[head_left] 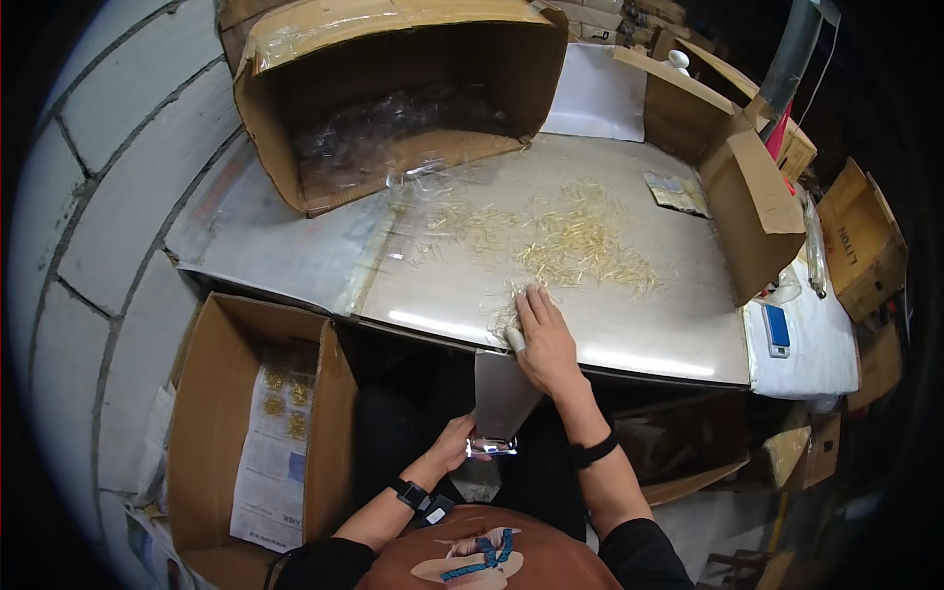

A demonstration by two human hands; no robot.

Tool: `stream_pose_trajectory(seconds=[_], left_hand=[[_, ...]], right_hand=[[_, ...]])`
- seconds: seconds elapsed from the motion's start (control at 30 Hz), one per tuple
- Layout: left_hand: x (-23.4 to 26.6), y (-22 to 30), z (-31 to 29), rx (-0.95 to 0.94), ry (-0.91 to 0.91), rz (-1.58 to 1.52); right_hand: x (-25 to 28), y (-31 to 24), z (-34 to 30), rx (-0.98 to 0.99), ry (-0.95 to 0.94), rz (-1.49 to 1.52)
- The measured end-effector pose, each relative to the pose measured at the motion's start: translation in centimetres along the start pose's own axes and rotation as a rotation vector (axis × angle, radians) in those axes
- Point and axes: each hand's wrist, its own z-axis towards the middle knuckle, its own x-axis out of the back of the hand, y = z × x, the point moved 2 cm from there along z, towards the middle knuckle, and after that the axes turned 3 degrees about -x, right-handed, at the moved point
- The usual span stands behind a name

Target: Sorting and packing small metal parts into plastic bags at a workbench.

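Note:
Thin gold-coloured pieces [580,241], like small pins or wires, lie scattered on the metal tabletop [678,334]. At the table's near edge my right hand [539,334] rests flat beside a small cluster of them, its fingers stretched out. A whitish cover sits on its thumb. Just below that edge is a grey flat scoop-like sheet [503,388], its upper end close to my right hand. My left hand [454,442] grips its lower end, where a shiny, glinting part [492,446] shows; I cannot make out what that part is.
A cardboard box [403,44] with clear plastic bags [403,123] lies on its side at the back left. Lower left, another box [334,413] holds printed paper and small bags of gold pieces [285,393]. Cardboard flaps [752,211] and a blue scale [776,329] stand right.

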Motion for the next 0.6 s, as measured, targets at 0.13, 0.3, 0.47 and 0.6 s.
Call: stream_pose_trajectory(seconds=[0.13,0.3,0.47,0.6], left_hand=[[-0.4,0.0,0.0,-0.008,-0.002,-0.014],[-0.8,0.6,-0.3,0.025,0.015,0.037],[-1.1,1.9,-1.1,-0.016,-0.077,0.017],[-1.0,1.0,-0.6,0.006,-0.081,0.028]], right_hand=[[0.7,3.6,-0.8,-0.096,0.116,-0.057],[2.4,-0.5,-3.6,0.026,-0.003,0.027],[5.3,-3.2,-8.0,0.093,-0.145,0.236],[6.6,-2.8,-7.3,0.064,0.013,0.429]])
